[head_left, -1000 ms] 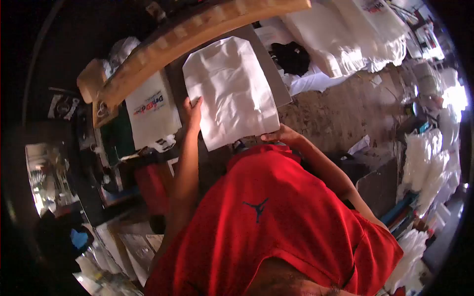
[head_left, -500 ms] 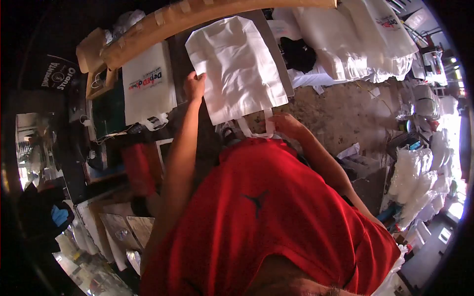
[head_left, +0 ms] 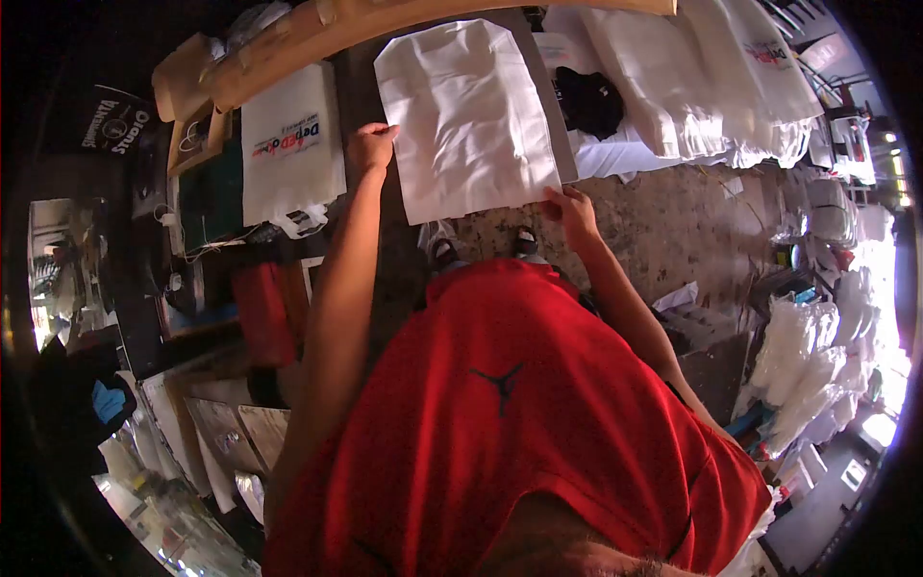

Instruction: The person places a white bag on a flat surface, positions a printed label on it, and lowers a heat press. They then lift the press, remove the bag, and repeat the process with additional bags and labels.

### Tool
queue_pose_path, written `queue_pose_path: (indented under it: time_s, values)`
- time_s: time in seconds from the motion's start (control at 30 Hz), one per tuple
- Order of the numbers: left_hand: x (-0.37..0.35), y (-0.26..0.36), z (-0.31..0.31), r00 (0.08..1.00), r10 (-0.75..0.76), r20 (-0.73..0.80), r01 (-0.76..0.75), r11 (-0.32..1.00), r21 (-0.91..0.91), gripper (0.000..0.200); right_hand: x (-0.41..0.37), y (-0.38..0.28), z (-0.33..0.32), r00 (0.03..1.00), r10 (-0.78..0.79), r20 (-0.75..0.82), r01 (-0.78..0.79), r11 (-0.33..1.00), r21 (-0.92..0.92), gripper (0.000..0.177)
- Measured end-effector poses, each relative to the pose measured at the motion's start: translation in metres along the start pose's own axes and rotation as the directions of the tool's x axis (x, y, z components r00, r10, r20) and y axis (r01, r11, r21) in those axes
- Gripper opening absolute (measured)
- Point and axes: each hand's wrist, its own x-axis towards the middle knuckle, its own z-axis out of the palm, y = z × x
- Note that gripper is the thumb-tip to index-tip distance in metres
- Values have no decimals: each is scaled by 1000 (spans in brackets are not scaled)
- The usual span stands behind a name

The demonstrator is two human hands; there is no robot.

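A plain white tote bag (head_left: 466, 115) lies spread, slightly wrinkled, over a dark board (head_left: 546, 91), with its near edge overhanging toward me. Its handle is out of sight. My left hand (head_left: 372, 149) is at the bag's left side, fingers closed on that edge. At the near right corner, my right hand (head_left: 574, 213) pinches the fabric between thumb and fingers.
Printed white bags (head_left: 293, 144) are stacked to the left, and more white bags (head_left: 663, 87) lie at the right beside a black cloth (head_left: 588, 102). A long cardboard tube (head_left: 423, 31) crosses the far side. My sandalled feet (head_left: 526, 242) stand on the floor below.
The handle that hung from the bag's near edge has gone out of view. My right hand has moved from beside the handle up to the near right corner. My left hand stays at the left edge.
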Motion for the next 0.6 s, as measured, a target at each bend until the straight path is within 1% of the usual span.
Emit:
queue_pose_path:
  time_s: [0.13, 0.17, 0.23, 0.27, 0.3, 0.37, 0.43, 0.47, 0.5, 0.53, 0.57, 0.6]
  values:
    - [-6, 3, -1, 998, 4, -63, -7, 999, -50, 25, 11, 16, -7, 1000, -2, 19, 2, 1000, 2, 25]
    - [-9, 5, -4, 998, 5, -63, -8, 999, -49, 25, 15, 21, -9, 999, -9, 48, 9, 1000, 1, 25]
    - [-24, 9, -18, 994, -51, 98, 83, 931, -355, 30, 19, 25, -11, 997, -18, 77, 18, 1000, 3, 25]
    - [-35, 15, -34, 955, -135, 266, 204, 946, -251, 31, 16, 23, -8, 999, -11, 37, 11, 1000, -10, 25]
    - [-50, 20, -53, 880, -229, 416, 305, 944, -126, 33, 14, 21, -6, 1000, -4, -4, 3, 1000, -24, 26]
    - [-86, 20, -73, 762, -333, 555, 276, 943, 187, 36, 10, 14, -4, 1000, 2, -12, -2, 999, -34, 28]
    - [-135, 22, -83, 739, -354, 573, 386, 920, 71, 31, 7, 9, -1, 1000, 14, -22, -15, 999, -40, 30]
    - [-150, 24, -82, 736, -358, 574, 386, 919, 78, 31, 6, 7, 0, 999, 30, -14, -31, 999, -26, 30]
    - [-163, 27, -80, 757, -288, 587, 461, 872, -166, 28, 5, 6, 1, 999, 46, -5, -46, 999, -14, 30]
    - [-173, 28, -78, 783, -223, 581, 512, 762, -397, 26, 2, 7, 2, 998, 55, -7, -55, 998, -14, 30]
    - [-177, 27, -73, 781, -230, 581, 519, 757, -397, 26, 1, 6, 4, 999, 38, -31, -39, 999, -16, 31]
    - [-178, 26, -66, 778, -251, 575, 545, 725, -421, 24, 2, 3, 5, 999, 18, -52, -19, 1000, -22, 32]
